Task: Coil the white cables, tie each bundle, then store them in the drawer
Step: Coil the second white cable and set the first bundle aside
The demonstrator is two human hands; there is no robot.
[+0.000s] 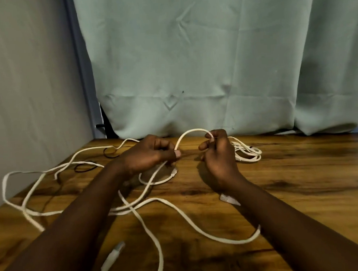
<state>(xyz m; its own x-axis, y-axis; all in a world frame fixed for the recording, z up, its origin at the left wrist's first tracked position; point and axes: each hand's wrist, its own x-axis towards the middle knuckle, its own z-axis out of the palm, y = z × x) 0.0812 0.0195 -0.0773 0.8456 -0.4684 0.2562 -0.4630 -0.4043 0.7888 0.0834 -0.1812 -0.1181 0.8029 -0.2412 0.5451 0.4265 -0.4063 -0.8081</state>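
A long white cable (148,202) sprawls in loose loops across the wooden table (302,180). My left hand (147,154) and my right hand (217,152) each pinch it, and an arch of cable (191,131) rises between them. A plug end (118,249) of a white cable lies near the front edge. Behind my right hand rests a small coiled white cable (248,152). Two thin black ties (85,167) lie at the back left. No drawer is in view.
A pale green curtain (190,61) hangs behind the table, with a grey wall (24,82) to the left. A small white tag-like piece (229,199) peeks out under my right wrist. The table's left edge runs diagonally past the cable loops.
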